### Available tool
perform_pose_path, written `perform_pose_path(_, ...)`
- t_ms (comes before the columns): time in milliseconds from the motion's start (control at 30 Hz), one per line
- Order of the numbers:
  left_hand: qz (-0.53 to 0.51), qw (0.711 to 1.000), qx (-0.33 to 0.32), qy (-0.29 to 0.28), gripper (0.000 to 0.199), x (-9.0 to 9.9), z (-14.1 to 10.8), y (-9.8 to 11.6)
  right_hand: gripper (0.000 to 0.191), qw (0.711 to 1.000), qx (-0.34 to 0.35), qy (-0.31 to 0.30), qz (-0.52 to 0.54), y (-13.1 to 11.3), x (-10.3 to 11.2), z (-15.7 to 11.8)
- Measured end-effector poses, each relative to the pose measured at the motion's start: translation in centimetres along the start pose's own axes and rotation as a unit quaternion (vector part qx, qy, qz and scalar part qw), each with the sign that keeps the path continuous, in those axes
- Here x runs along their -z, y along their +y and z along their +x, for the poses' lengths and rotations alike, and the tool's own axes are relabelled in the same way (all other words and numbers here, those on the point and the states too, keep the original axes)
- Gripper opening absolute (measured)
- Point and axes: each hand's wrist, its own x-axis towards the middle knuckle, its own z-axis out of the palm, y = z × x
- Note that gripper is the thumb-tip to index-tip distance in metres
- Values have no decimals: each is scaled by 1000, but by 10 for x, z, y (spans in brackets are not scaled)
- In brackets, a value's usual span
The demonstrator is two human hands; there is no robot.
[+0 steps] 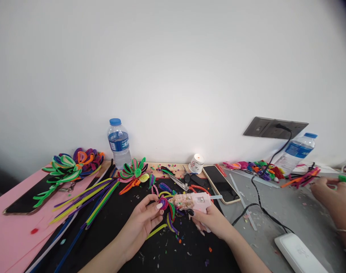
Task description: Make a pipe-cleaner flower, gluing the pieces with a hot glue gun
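My left hand (146, 214) pinches a small purple and magenta pipe-cleaner coil (163, 203) between thumb and fingers. My right hand (208, 218) is wrapped round the handle of a pale pink glue gun (199, 201), with a clear glue stick (216, 197) poking out of its back. The gun's nozzle end points left, close to the coil; whether it touches, I cannot tell. Green, yellow and purple pipe-cleaner petals (170, 218) hang just below and beside the coil. Behind the gun lie scissors (175, 180) and a red-handled tool (201, 188), partly hidden.
Pipe-cleaner flowers (66, 167) and loose pipe cleaners (101, 195) lie left, near a dark phone (27, 199). A water bottle (118, 146) and paper cup (196, 163) stand by the wall. A white phone (221, 184), black cable (259, 201) and power strip (299, 252) lie right, near another person's hand (329, 197).
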Motion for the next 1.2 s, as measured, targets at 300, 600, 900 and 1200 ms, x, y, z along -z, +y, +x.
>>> perform_pose_path(300, 5, 1000, 6, -8, 20, 1, 0, 0, 35, 1000, -13, 10, 0, -3, -1, -1)
perform_pose_path(600, 16, 999, 19, -29, 16, 0, -1, 1, 40, 1000, -8, 4, 9, -4, -3, -2)
perform_pose_path(900, 18, 999, 21, -37, 14, 0, -3, 1, 37, 1000, -8, -6, 2, -6, -2, -1)
perform_pose_path(1200, 23, 999, 24, -36, 14, 1, -1, 1, 37, 1000, -22, -8, 4, -8, -2, -3)
